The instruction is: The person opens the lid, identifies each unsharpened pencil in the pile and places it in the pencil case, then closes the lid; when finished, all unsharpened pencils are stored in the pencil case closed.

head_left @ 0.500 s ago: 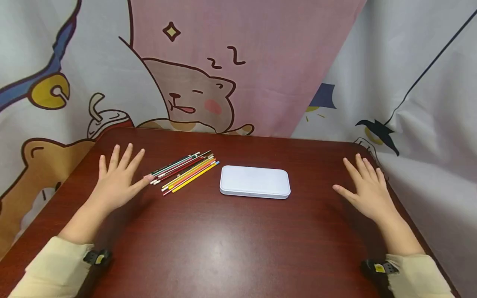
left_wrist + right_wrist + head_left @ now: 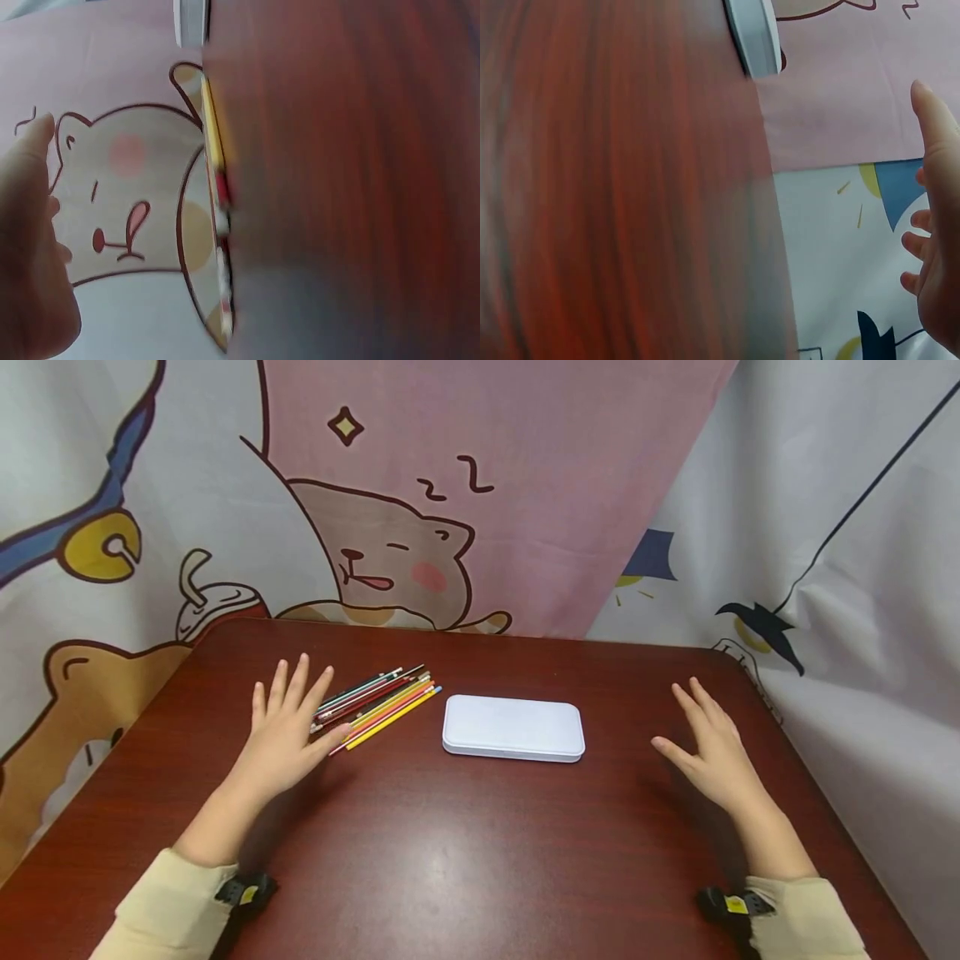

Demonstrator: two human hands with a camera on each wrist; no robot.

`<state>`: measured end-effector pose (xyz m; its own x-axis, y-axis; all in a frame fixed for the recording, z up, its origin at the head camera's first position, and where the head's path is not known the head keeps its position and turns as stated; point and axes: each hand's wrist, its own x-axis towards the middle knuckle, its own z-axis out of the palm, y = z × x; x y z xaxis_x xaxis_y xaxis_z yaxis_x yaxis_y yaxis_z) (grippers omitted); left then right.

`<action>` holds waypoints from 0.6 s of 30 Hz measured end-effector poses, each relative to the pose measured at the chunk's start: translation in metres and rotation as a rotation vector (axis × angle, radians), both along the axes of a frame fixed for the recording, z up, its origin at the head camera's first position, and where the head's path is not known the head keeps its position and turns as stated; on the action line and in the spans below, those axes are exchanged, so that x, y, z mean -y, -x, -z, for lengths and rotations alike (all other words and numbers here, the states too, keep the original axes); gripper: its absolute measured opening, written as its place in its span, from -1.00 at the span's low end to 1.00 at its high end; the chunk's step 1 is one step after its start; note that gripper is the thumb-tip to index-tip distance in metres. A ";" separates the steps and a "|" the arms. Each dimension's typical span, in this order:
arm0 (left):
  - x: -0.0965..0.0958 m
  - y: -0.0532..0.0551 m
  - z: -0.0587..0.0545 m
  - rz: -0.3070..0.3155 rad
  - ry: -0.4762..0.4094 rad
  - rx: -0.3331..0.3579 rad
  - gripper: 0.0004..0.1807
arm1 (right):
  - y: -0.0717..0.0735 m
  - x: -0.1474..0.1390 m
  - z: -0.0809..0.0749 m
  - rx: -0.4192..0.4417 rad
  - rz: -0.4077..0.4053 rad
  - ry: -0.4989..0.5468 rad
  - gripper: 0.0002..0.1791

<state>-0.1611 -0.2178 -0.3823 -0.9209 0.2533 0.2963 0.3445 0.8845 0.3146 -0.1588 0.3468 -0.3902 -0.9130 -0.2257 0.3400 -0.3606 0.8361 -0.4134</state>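
Note:
A bunch of coloured pencils (image 2: 393, 703) lies slantwise on the table, left of a closed white case (image 2: 513, 727). My left hand (image 2: 282, 739) hovers over the lower left end of the pencils, fingers spread, and hides some of their ends. In the left wrist view the hand (image 2: 30, 255) is raised above the tabletop, apart from the pencils (image 2: 216, 150). On the other side, my right hand (image 2: 716, 756) is held in the air to the right of the case, fingers extended and holding nothing. The right wrist view shows that hand (image 2: 939, 202) and the case's end (image 2: 756, 37).
The dark red wooden table (image 2: 450, 852) has rounded far corners. Behind it hangs a cloth (image 2: 555, 510) printed with cartoon animals, close to the table's far edge. Black devices (image 2: 247, 892) are strapped at both wrists.
My left hand has moved right, from beside the pencils to over their near ends. The right hand has come slightly left and turned a little. Pencils and case have stayed put.

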 end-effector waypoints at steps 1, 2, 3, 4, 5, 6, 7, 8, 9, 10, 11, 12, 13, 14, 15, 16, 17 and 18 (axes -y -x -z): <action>-0.004 0.000 0.002 0.007 -0.013 0.002 -0.11 | 0.000 0.002 0.002 0.005 -0.004 0.022 -0.10; -0.008 0.000 0.003 0.013 -0.028 0.005 -0.11 | 0.000 0.003 0.003 0.013 -0.010 0.047 -0.10; -0.012 0.000 0.005 0.018 -0.040 0.007 -0.11 | 0.001 0.005 0.004 0.022 -0.015 0.072 -0.09; -0.016 0.000 0.006 0.022 -0.052 0.008 -0.10 | 0.001 0.007 0.005 0.031 -0.022 0.092 -0.09; -0.020 0.001 0.008 0.026 -0.061 0.007 -0.10 | 0.002 0.009 0.007 0.041 -0.029 0.112 -0.08; -0.024 0.001 0.009 0.032 -0.070 0.007 -0.09 | 0.003 0.010 0.008 0.050 -0.036 0.129 -0.07; -0.028 0.001 0.011 0.036 -0.081 0.003 -0.09 | 0.004 0.012 0.009 0.061 -0.042 0.146 -0.06; -0.032 0.002 0.012 0.040 -0.089 -0.003 -0.08 | 0.005 0.014 0.011 0.074 -0.046 0.162 -0.04; -0.036 0.002 0.013 0.045 -0.097 -0.008 -0.07 | 0.005 0.016 0.012 0.084 -0.048 0.176 -0.03; -0.040 0.002 0.014 0.050 -0.102 -0.016 -0.07 | 0.006 0.019 0.013 0.095 -0.051 0.188 -0.02; -0.043 0.003 0.015 0.057 -0.107 -0.023 -0.06 | 0.006 0.021 0.015 0.106 -0.053 0.202 0.00; -0.047 0.003 0.015 0.066 -0.114 -0.028 -0.05 | 0.007 0.023 0.016 0.115 -0.054 0.214 0.01; -0.050 0.003 0.015 0.073 -0.119 -0.036 -0.04 | 0.007 0.024 0.018 0.122 -0.057 0.226 0.02; -0.053 0.003 0.015 0.082 -0.124 -0.043 -0.03 | 0.007 0.027 0.019 0.129 -0.060 0.239 0.03; -0.057 0.003 0.016 0.091 -0.130 -0.049 -0.03 | 0.008 0.029 0.021 0.133 -0.066 0.252 0.04; -0.060 0.003 0.016 0.101 -0.134 -0.059 -0.02 | 0.008 0.031 0.022 0.140 -0.074 0.267 0.05; -0.063 0.003 0.016 0.111 -0.138 -0.066 -0.02 | 0.008 0.033 0.023 0.147 -0.082 0.281 0.07; -0.066 0.003 0.016 0.121 -0.144 -0.075 -0.01 | 0.008 0.036 0.024 0.155 -0.089 0.293 0.07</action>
